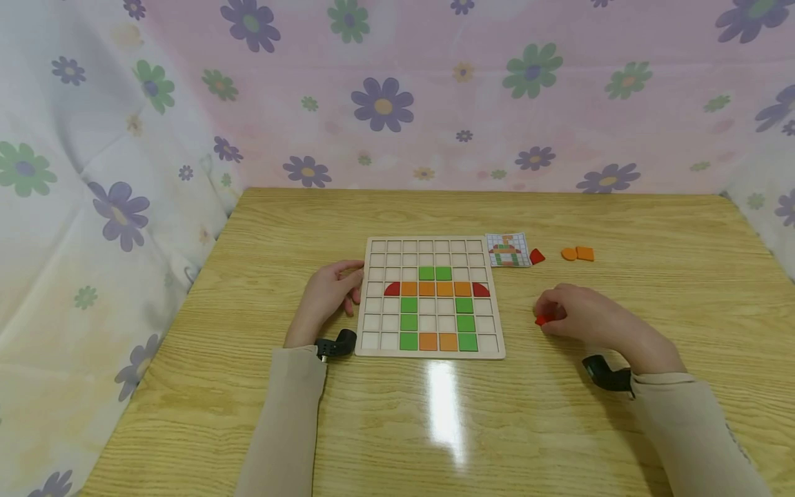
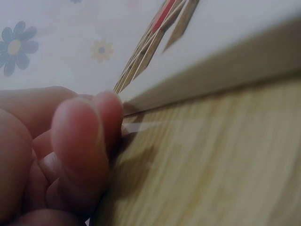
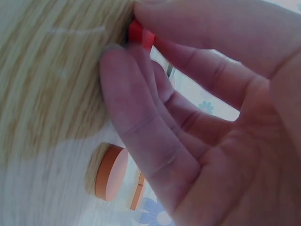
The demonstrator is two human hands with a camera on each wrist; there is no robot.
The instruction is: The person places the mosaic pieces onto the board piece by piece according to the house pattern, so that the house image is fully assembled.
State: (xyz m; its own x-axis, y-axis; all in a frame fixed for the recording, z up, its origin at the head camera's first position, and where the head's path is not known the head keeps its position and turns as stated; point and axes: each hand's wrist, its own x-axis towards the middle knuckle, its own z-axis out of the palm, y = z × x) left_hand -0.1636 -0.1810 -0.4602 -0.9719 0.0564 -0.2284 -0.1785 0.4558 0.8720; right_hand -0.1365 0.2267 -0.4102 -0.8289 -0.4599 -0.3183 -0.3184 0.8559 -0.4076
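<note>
My left hand [image 1: 329,293] rests beside the left edge of a wooden grid board [image 1: 428,322], its fingers loosely bent. In the left wrist view, the fingertips [image 2: 77,125] are right at the board's side. Green and orange squares fill several cells, with a red quarter-round piece [image 1: 392,289] at the left end of the orange row and another red one [image 1: 480,289] at the right end. To the right of the board, my right hand [image 1: 580,317] pinches a small red block [image 3: 141,34] between thumb and fingers, low over the table; the fingers hide most of its shape.
A printed pattern card [image 1: 508,241] lies at the board's upper right corner, with a loose red piece [image 1: 537,257] next to it. Farther right are an orange rounded piece [image 1: 568,254] and an orange square [image 1: 585,253]. Flowered cloth [image 1: 435,103] hangs behind the table.
</note>
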